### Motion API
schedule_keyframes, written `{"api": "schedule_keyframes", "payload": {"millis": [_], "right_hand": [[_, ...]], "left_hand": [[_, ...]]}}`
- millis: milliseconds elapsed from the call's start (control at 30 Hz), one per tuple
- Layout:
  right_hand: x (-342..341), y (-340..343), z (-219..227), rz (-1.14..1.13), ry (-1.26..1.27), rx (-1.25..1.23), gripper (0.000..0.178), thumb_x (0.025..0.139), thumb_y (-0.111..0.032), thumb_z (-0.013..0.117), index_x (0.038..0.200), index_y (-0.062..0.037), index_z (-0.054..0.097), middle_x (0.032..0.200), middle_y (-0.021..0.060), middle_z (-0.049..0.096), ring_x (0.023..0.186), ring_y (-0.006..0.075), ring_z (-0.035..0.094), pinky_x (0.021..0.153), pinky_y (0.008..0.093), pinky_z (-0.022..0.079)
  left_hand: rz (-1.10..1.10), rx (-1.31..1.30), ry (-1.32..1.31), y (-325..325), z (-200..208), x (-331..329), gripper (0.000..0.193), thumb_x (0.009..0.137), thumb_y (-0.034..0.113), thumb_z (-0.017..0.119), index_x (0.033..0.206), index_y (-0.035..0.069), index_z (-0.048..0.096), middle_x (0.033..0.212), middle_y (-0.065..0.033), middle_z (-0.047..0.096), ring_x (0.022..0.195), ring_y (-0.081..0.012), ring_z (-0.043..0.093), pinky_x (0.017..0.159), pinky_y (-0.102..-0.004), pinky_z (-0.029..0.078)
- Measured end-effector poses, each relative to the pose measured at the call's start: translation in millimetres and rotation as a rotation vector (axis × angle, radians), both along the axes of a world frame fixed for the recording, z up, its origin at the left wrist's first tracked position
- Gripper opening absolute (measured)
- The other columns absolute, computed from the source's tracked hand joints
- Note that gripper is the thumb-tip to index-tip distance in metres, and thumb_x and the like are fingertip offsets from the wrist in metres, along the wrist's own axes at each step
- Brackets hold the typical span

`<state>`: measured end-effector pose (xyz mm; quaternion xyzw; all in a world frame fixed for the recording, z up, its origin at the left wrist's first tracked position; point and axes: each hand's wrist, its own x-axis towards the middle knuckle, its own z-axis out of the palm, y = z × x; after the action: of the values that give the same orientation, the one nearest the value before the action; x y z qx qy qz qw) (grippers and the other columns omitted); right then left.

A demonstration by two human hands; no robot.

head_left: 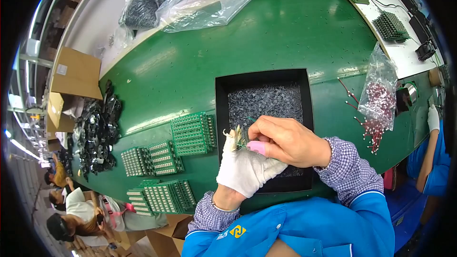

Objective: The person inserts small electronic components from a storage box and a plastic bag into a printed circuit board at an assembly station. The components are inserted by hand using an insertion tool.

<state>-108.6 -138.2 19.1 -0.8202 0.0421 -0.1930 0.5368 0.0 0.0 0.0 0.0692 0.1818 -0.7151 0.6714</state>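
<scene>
Piece with thin leads (239, 138), frame centre, above black tray (262, 77) | left hand (245, 173), white-gloved, gripping it | right hand (290, 140) (pink cover on one digit) curled beside it, grip hidden, cannot tell | stacked green boards (190, 135), left of centre

From the person's head, the wide fisheye view looks steeply down and forward at close range, with the blue jacket (252, 226) at the lower edge, the left hand (245, 170) and right hand (291, 139) near the middle, and the green workbench (285, 33) curving toward the dark rim.
</scene>
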Motion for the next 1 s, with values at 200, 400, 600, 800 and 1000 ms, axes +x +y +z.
{"api": "schedule_keyframes", "payload": {"millis": [200,400,600,800,1000], "right_hand": [[1.3,1.2,-2.6,-0.044,-0.047,-0.073,0.007,0.091,-0.009,0.058,0.091,-0.0023,0.056,0.083,0.0084,0.057,0.064,0.0205,0.05,0.059,0.0306,0.042],[1.4,2.4,1.6,-0.044,-0.018,0.045,0.005,0.091,-0.007,0.057,0.091,-0.002,0.056,0.08,0.0075,0.056,0.063,0.0205,0.049,0.059,0.0308,0.042],[-1.4,-4.6,8.2,0.003,0.032,0.114,0.004,0.091,-0.006,0.056,0.091,-0.0017,0.056,0.08,0.0073,0.056,0.064,0.0204,0.049,0.06,0.0306,0.042],[0.2,0.7,-1.9,-0.04,0.005,-0.066,0.004,0.091,-0.005,0.057,0.09,-0.0012,0.057,0.081,0.0071,0.055,0.066,0.0191,0.049,0.06,0.0295,0.041],[1.1,-3.6,-2.1,0.004,-0.062,0.094,0.004,0.09,-0.005,0.058,0.09,-0.001,0.058,0.082,0.0069,0.056,0.066,0.0189,0.049,0.06,0.0291,0.041]], "left_hand": [[-0.048,-0.08,-0.009,-1.0,-2.8,0.3,0.075,0.095,0.055,0.042,0.143,-0.001,0.027,0.138,-0.0291,0.041,0.122,-0.0422,0.051,0.102,-0.0516,0.045],[-0.054,-0.091,-0.036,0.5,-3.9,1.3,0.077,0.095,0.056,0.04,0.143,-0.002,0.025,0.138,-0.0301,0.04,0.122,-0.0431,0.05,0.102,-0.0516,0.045],[0.052,-0.043,0.092,-3.5,5.8,-2.3,0.082,0.094,0.06,0.037,0.144,-0.004,0.022,0.138,-0.0331,0.039,0.122,-0.0456,0.049,0.102,-0.0526,0.044],[0.051,0.033,0.009,3.2,-1.0,1.8,0.086,0.094,0.063,0.033,0.142,-0.007,0.023,0.137,-0.0362,0.037,0.121,-0.048,0.049,0.103,-0.0546,0.042],[0.072,-0.069,0.129,4.4,-2.6,3.3,0.085,0.093,0.063,0.033,0.141,-0.008,0.026,0.138,-0.0366,0.037,0.12,-0.0486,0.049,0.103,-0.0559,0.041]]}}
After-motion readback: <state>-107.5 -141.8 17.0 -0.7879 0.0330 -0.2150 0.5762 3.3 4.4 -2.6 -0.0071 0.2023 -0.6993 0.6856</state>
